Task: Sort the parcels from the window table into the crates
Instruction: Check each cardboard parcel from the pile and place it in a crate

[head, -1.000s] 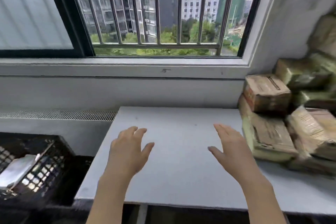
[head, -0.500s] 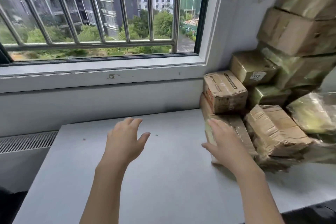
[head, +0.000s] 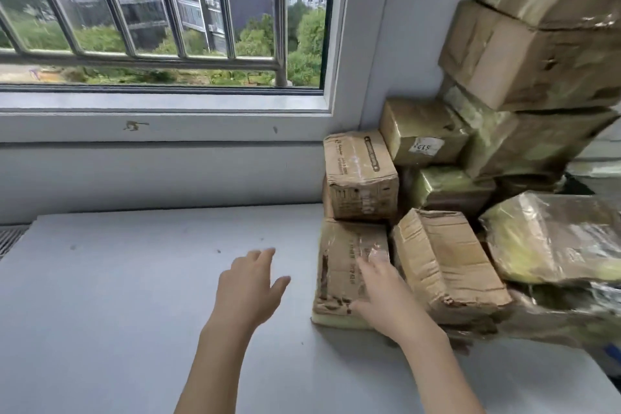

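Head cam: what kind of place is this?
Probably an upper-floor parcel sorting or storage room: taped cardboard parcels heaped in the corner on a plain grey table, under a barred window facing apartment blocks.

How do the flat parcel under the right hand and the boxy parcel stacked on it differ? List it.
The flat parcel lies low on the table; the boxy parcel sits on its far end. The right hand rests on the flat parcel; nothing touches the boxy one. Both are taped brown cardboard.

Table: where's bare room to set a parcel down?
Bare: the table from the left edge to the left hand, and the near strip between the forearms. Crowded: the right end, where the parcel stack climbs the wall; the right hand is on its flat parcel.
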A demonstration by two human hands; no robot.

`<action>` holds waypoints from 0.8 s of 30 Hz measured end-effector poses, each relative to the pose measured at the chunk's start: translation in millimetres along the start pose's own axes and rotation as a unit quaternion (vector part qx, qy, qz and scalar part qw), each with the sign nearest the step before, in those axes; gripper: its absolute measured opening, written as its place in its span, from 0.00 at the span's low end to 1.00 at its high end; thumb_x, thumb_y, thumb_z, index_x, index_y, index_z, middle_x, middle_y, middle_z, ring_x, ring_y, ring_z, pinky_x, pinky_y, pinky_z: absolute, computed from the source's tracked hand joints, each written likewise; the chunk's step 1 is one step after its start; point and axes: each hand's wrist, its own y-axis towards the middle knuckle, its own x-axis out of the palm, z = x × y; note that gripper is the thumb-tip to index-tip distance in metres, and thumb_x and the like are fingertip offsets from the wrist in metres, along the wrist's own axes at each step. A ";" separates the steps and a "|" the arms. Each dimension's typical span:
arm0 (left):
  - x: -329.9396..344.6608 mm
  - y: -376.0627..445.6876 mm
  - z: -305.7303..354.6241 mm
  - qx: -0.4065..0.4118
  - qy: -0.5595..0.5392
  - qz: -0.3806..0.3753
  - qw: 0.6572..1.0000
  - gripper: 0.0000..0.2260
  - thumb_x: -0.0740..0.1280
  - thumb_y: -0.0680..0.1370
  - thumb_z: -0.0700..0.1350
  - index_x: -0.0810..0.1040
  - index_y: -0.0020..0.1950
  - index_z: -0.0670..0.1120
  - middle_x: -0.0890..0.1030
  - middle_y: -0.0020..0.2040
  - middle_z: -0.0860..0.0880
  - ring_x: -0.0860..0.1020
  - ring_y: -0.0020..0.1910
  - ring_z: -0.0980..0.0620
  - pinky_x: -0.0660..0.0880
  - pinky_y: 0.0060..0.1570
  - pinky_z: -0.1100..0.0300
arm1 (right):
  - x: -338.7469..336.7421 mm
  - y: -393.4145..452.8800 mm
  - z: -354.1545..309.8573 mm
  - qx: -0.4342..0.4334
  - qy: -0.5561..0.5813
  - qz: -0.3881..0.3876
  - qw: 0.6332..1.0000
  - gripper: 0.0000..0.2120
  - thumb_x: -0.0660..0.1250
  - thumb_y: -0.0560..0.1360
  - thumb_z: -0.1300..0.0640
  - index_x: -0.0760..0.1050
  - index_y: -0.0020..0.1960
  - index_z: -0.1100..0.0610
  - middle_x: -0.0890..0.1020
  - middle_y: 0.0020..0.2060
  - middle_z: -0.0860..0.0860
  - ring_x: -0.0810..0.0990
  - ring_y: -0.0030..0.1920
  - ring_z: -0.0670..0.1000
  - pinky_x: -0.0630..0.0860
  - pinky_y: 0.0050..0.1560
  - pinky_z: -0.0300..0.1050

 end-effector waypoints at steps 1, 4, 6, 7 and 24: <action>12.5 0.6 11.8 -0.003 0.006 -0.017 1.000 0.26 0.55 0.81 0.58 0.55 0.77 0.50 0.63 0.74 0.52 0.64 0.71 0.50 0.65 0.64 0.55 | 4.1 2.2 6.8 0.004 0.000 -0.011 1.000 0.38 0.66 0.76 0.49 0.48 0.78 0.54 0.53 0.76 0.52 0.51 0.76 0.54 0.57 0.74 0.51; 45.5 2.9 41.3 -0.023 0.004 -0.056 0.998 0.28 0.54 0.81 0.59 0.53 0.77 0.47 0.66 0.72 0.50 0.66 0.69 0.48 0.66 0.62 0.55 | 15.7 9.5 20.9 0.029 0.014 -0.038 0.999 0.39 0.64 0.77 0.47 0.45 0.79 0.55 0.49 0.76 0.57 0.51 0.75 0.59 0.56 0.74 0.52; 62.4 4.7 52.0 -0.046 -0.010 -0.076 0.996 0.27 0.54 0.81 0.59 0.57 0.75 0.46 0.69 0.69 0.49 0.68 0.67 0.47 0.67 0.60 0.55 | 21.6 13.3 26.8 0.040 0.012 -0.064 0.997 0.37 0.64 0.78 0.48 0.47 0.78 0.54 0.44 0.76 0.61 0.49 0.75 0.63 0.55 0.73 0.54; 70.1 4.9 54.8 -0.056 -0.021 -0.089 0.994 0.25 0.55 0.81 0.59 0.60 0.72 0.46 0.71 0.67 0.49 0.69 0.66 0.47 0.67 0.59 0.55 | 23.4 14.0 29.1 0.040 0.009 -0.078 0.996 0.36 0.64 0.78 0.49 0.47 0.78 0.54 0.41 0.76 0.63 0.48 0.75 0.64 0.54 0.73 0.55; 73.5 -45.4 14.5 -0.218 -0.144 -0.057 0.964 0.16 0.60 0.79 0.60 0.75 0.53 0.49 0.78 0.53 0.52 0.76 0.50 0.51 0.73 0.46 0.59 | 39.6 9.6 14.5 -0.078 0.073 -0.053 0.993 0.36 0.65 0.78 0.52 0.49 0.78 0.55 0.57 0.71 0.56 0.71 0.64 0.56 0.69 0.64 0.45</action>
